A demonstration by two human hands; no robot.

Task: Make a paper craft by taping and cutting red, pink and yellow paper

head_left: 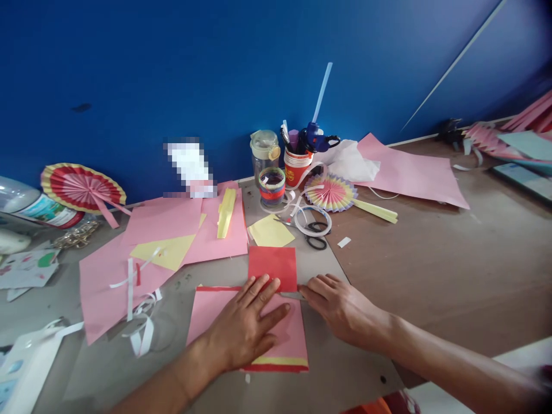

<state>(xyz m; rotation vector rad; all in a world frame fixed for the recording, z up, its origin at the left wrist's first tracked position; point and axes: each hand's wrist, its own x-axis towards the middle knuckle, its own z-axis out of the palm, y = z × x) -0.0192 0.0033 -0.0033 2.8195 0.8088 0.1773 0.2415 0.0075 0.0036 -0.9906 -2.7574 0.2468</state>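
My left hand (pixel 252 328) lies flat with its fingers spread over a stack of pink paper (pixel 211 313) edged in red and yellow. Its fingertips press the lower edge of a red paper rectangle (pixel 272 264). At that same edge, on the right, my right hand (pixel 334 302) is closed around a thin silvery knife. The blade (pixel 291 295) points left along the fold of the red paper, and the handle is hidden in my fist. Beyond the red piece lie a yellow paper square (pixel 271 230) and black-handled scissors (pixel 317 236), partly under a roll of clear tape (pixel 313 221).
Pink sheets (pixel 164 224) and curled white strips (pixel 142 322) spread to the left. Near the blue wall stand a lidded bottle (pixel 264 149) and a red paper cup (pixel 297 167) of tools. Folded paper fans (pixel 330 191) lie on both sides. A phone (pixel 528 178) rests far right.
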